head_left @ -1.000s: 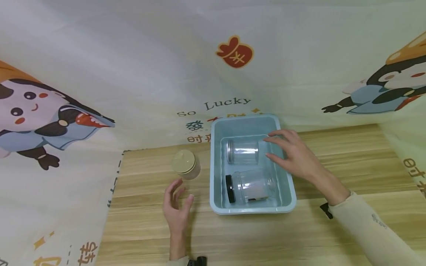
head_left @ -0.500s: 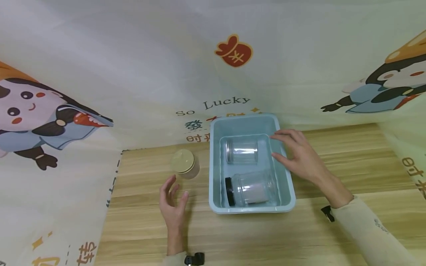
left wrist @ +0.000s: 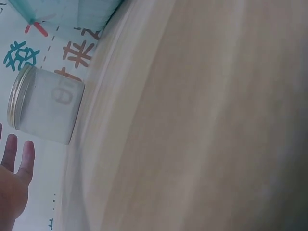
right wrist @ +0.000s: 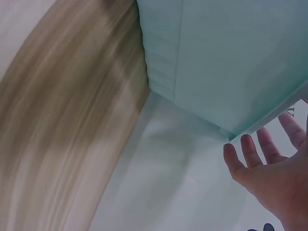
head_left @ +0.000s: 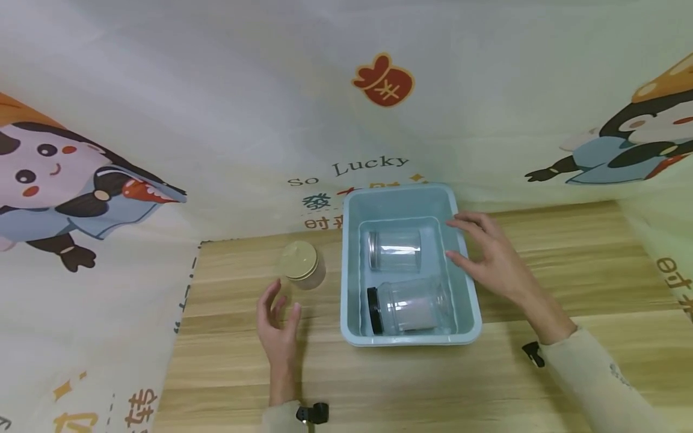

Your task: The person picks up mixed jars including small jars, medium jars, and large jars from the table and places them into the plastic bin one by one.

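Observation:
In the head view my left hand (head_left: pixel 278 331) hovers at the near side of a clear jar with a gold lid (head_left: pixel 299 261), fingers loosely bent and holding nothing. That jar (left wrist: pixel 48 106) stands upright on the table, just past the fingertips in the left wrist view. My right hand (head_left: pixel 495 258) is over the right rim of a light blue plastic bin (head_left: pixel 468 328), its fingers spread and holding nothing. Inside the bin two clear jars lie on their sides: a smaller silver-lidded jar (head_left: pixel 397 249) at the back and a larger black-lidded jar (head_left: pixel 411 307) in front.
The bin and gold-lidded jar are on a wood-grain table (head_left: pixel 368 391). A pale printed cloth (head_left: pixel 260 120) with cartoon figures and lettering hangs behind the table and along its sides, close behind the bin.
My right hand has drawn back to the right, from over the bin's inside to its rim. The left hand has shifted slightly left. The jars have stayed put.

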Tool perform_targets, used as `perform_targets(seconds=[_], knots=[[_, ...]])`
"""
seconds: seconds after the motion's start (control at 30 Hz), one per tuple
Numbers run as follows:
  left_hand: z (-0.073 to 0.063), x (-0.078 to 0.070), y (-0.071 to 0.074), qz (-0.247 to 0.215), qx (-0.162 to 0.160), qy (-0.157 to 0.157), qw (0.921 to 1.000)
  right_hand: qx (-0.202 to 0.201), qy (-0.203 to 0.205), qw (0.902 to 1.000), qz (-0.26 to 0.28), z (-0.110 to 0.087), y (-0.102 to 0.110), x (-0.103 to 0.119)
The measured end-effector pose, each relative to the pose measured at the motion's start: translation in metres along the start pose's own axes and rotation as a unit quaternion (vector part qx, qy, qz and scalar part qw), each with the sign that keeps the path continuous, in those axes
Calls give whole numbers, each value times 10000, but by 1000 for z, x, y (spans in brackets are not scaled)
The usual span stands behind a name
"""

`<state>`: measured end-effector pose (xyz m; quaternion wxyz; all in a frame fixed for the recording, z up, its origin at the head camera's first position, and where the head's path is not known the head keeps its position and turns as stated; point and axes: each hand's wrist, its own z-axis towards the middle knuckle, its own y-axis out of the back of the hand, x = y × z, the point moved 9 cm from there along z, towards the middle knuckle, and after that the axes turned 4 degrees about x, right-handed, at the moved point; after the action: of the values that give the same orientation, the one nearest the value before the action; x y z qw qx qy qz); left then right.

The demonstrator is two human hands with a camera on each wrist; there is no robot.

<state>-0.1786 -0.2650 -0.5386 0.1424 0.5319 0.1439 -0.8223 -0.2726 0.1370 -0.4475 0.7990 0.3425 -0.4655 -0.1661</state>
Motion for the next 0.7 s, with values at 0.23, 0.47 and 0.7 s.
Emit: perform_targets(seconds=[0.23,0.47,0.7], knots=[[6,8,-1,-135,-88,110,9998,-42,-190,9996,197,-5,-5,-4],[7,8,-4,-101,-6,214,9997,-140,-255,9989,372,-7,-4,-7],[11,12,-1,-85,143,506,9986,-130,-271,9987,423,-12,-6,-10]])
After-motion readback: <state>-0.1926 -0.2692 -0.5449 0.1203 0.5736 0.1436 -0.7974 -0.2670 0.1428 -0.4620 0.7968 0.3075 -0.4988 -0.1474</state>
